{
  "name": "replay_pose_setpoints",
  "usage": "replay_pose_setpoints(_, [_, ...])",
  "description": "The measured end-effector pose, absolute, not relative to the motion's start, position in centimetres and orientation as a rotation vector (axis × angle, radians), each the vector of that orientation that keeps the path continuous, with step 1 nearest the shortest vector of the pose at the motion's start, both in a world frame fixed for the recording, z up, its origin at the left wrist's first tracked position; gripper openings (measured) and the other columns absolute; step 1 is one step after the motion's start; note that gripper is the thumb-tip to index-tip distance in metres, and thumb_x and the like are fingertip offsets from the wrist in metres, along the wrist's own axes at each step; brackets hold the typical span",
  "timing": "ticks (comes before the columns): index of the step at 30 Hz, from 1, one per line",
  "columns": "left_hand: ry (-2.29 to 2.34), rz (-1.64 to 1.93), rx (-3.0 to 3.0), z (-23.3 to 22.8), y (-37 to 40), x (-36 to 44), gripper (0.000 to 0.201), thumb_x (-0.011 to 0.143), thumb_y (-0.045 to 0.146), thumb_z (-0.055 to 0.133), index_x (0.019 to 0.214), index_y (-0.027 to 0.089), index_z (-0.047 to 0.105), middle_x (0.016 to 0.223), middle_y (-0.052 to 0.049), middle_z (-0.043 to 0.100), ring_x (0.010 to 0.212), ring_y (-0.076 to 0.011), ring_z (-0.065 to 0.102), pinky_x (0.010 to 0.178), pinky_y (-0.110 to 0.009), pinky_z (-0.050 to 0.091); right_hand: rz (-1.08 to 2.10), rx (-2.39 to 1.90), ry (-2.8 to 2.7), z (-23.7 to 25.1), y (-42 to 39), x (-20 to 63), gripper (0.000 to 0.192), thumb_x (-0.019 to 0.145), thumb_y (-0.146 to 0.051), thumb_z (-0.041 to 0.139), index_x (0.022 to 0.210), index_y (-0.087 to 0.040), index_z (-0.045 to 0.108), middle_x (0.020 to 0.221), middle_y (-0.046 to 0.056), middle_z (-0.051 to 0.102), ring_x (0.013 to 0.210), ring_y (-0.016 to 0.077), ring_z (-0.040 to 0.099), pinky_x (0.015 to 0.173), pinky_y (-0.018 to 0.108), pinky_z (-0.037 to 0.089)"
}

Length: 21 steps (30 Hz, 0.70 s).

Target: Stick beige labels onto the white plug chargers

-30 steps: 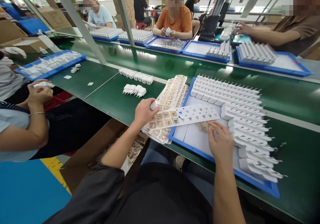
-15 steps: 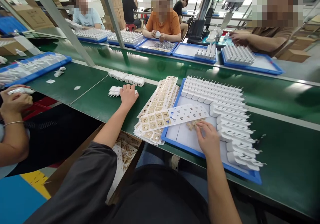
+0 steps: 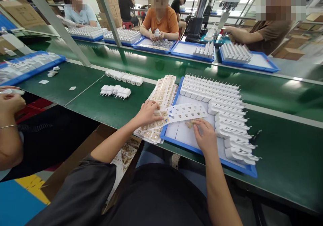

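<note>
**Both hands on the sticker sheets at the blue tray**

Left hand (image 3: 147,113) laid flat, fingers spread, on the stack of sticker sheets (image 3: 161,98) at the near edge of the green workbench (image 3: 101,108), just left of the blue tray (image 3: 181,141). Nothing gripped there; palm and fingers only pressing down on the top sheets. Loose sticker sheet (image 3: 186,111) lying across the stack and over the tray's left wall, reaching into the tray, mostly emptied at its right end, tan stickers remaining at its left end under the left fingers.

Right hand (image 3: 205,136) inside the tray, fingers curled and pinched narrow at a small pile of tan stickers (image 3: 190,122) on the tray floor, just below the loose sheet. Hard to tell whether a sticker is actually held between the fingertips.

White charger plugs (image 3: 222,104) packed in rows along the far and right sides of the tray, prongs upward. Five finished plugs (image 3: 116,91) in a short row well left of the stack; a longer row of plugs (image 3: 123,77) farther back. Cardboard box (image 3: 126,152) of sheets below the bench edge. Co-worker's hand (image 3: 10,101) at far left holding a white part; other people seated across the far belt behind blue trays.
</note>
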<state>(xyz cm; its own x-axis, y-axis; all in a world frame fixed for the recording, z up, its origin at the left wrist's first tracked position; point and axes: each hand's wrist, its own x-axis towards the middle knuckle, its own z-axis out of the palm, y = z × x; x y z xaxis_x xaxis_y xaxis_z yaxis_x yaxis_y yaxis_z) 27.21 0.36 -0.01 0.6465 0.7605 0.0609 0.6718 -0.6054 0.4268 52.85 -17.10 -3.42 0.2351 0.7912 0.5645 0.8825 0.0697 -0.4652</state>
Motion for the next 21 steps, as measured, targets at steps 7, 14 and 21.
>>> replay_pose_setpoints(7, [1.110, 0.416, 2.256, 0.9, -0.2, 27.0, 0.034, 0.076, 0.040, 0.077, 0.095, 0.021, 0.057, 0.111, -0.009, 0.063, 0.113, -0.0316, 0.057, 0.098, -0.044, 0.046, -0.168, -1.665, -1.563, -2.7, -17.2, 52.4, 0.020, 0.097, -0.026, 0.054, 0.102, -0.021, 0.073, 0.106, 0.011, 0.073, 0.103, 0.0282, 0.067, 0.091, 0.047, 0.056])
replay_pose_setpoints(14, [0.775, 0.479, 1.948, 4.3, -3.1, 26.9, 0.037, 0.075, 0.045, 0.079, 0.095, 0.021, 0.060, 0.093, -0.001, 0.069, 0.089, -0.0220, 0.068, 0.078, -0.030, 0.050, -0.145, -1.276, -1.688, 2.0, -16.3, 47.3, 0.022, 0.095, -0.020, 0.061, 0.112, -0.027, 0.072, 0.102, 0.008, 0.074, 0.094, 0.0245, 0.069, 0.085, 0.044, 0.055])
replay_pose_setpoints(21, [0.558, 0.332, 1.805, 6.0, -4.4, 27.3, 0.034, 0.078, 0.046, 0.077, 0.091, 0.017, 0.067, 0.079, 0.000, 0.065, 0.073, -0.0158, 0.061, 0.066, -0.025, 0.048, -0.161, -1.191, -1.789, 3.2, -14.8, 45.4, 0.024, 0.094, -0.018, 0.062, 0.112, -0.030, 0.073, 0.102, 0.007, 0.072, 0.096, 0.0240, 0.065, 0.085, 0.041, 0.053])
